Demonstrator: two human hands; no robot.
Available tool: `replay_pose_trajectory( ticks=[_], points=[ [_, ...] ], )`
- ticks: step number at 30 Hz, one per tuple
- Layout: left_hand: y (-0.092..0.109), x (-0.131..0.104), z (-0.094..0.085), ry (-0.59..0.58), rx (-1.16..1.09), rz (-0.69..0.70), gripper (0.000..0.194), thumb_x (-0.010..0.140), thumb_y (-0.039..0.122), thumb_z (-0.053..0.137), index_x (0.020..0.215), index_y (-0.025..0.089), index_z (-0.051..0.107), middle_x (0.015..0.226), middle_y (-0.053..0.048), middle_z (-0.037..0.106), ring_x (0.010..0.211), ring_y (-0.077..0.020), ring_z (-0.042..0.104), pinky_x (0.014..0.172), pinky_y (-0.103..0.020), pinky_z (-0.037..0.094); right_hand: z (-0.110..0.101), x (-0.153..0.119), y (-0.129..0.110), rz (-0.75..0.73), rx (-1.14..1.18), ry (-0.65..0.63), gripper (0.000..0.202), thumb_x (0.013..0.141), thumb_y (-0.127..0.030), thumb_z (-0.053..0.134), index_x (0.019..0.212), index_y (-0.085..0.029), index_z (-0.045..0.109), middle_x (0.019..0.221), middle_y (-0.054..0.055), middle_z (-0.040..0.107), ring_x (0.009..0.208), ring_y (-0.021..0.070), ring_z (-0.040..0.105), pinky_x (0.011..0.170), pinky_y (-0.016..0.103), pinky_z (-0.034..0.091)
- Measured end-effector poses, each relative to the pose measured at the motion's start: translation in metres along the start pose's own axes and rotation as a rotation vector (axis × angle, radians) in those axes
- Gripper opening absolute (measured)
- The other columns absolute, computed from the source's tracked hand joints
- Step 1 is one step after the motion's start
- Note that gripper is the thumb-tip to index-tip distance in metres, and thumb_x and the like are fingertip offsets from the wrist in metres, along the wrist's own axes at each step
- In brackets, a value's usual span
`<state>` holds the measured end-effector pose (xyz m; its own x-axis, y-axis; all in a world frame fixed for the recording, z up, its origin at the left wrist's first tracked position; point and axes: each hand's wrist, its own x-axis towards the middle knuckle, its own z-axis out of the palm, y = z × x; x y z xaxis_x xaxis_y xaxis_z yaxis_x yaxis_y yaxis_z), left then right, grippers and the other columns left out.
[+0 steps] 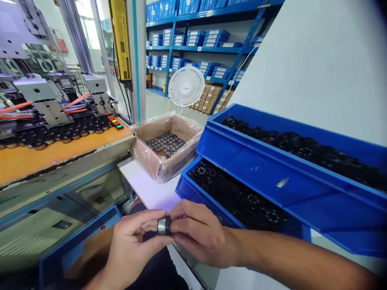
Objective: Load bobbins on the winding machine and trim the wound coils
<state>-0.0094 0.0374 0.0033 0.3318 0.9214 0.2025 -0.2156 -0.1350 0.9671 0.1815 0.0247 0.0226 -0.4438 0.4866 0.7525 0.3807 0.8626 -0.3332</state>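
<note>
A small round silver metal core is pinched between the thumb and fingers of my left hand. Against its right side sits a black plastic end piece, gripped by the fingertips of my right hand. Both hands meet in front of me, above my lap. My right fingers partly cover the black piece, so I cannot tell whether it is fully seated on the core.
A plastic-lined cardboard box of metal cores stands on the white table. To the right, an upper blue bin overlaps a lower blue bin; both hold black parts. A machine bench carries rows of parts at left.
</note>
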Motion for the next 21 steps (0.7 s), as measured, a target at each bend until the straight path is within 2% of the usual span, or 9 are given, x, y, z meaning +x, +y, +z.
replay_pose_trajectory(
  ticks=[6,12,15,18,21],
  points=[
    [0.0028,-0.0019,-0.0017,0.008,-0.006,0.024,0.043,0.062,0.001,0.084,0.097,0.027,0.080,0.078,0.001,0.081,0.065,-0.0140,0.076,0.065,-0.014,0.061,-0.0035,0.0007,0.0022,-0.017,-0.075,-0.005,0.018,0.094,-0.014,0.060,0.110,-0.008,0.060,0.093,0.012,0.065,0.087,0.0153,0.063,0.073,0.026,0.058],
    [0.0012,-0.0061,-0.0048,-0.060,-0.069,-0.088,0.045,0.065,0.002,0.083,0.101,0.030,0.079,0.079,0.002,0.081,0.069,-0.0154,0.077,0.069,-0.017,0.062,-0.0047,-0.0013,0.0051,-0.111,-0.136,-0.023,0.018,0.094,-0.016,0.062,0.108,-0.004,0.061,0.091,0.013,0.064,0.083,0.0169,0.062,0.069,0.029,0.057],
    [0.0019,-0.0067,-0.0055,-0.091,-0.094,-0.101,0.045,0.066,0.002,0.083,0.100,0.031,0.079,0.081,0.002,0.081,0.071,-0.0161,0.078,0.070,-0.017,0.062,-0.0077,-0.0009,0.0053,-0.181,-0.207,-0.065,0.018,0.094,-0.016,0.061,0.106,-0.003,0.063,0.089,0.012,0.063,0.081,0.0170,0.062,0.066,0.028,0.056],
    [0.0026,-0.0055,-0.0051,-0.093,-0.113,-0.124,0.046,0.064,0.001,0.083,0.099,0.031,0.080,0.081,0.002,0.081,0.070,-0.0155,0.078,0.068,-0.016,0.062,-0.0098,0.0011,0.0050,-0.241,-0.255,-0.069,0.019,0.095,-0.018,0.059,0.104,-0.001,0.064,0.083,0.011,0.063,0.075,0.0169,0.061,0.061,0.028,0.055],
    [0.0028,-0.0041,-0.0049,-0.087,-0.143,-0.155,0.044,0.064,0.001,0.084,0.096,0.030,0.080,0.080,0.002,0.081,0.069,-0.0148,0.077,0.067,-0.014,0.061,-0.0095,0.0031,0.0044,-0.240,-0.251,-0.062,0.019,0.096,-0.018,0.057,0.101,0.000,0.063,0.079,0.010,0.063,0.069,0.0160,0.060,0.058,0.028,0.054]
  ],
)
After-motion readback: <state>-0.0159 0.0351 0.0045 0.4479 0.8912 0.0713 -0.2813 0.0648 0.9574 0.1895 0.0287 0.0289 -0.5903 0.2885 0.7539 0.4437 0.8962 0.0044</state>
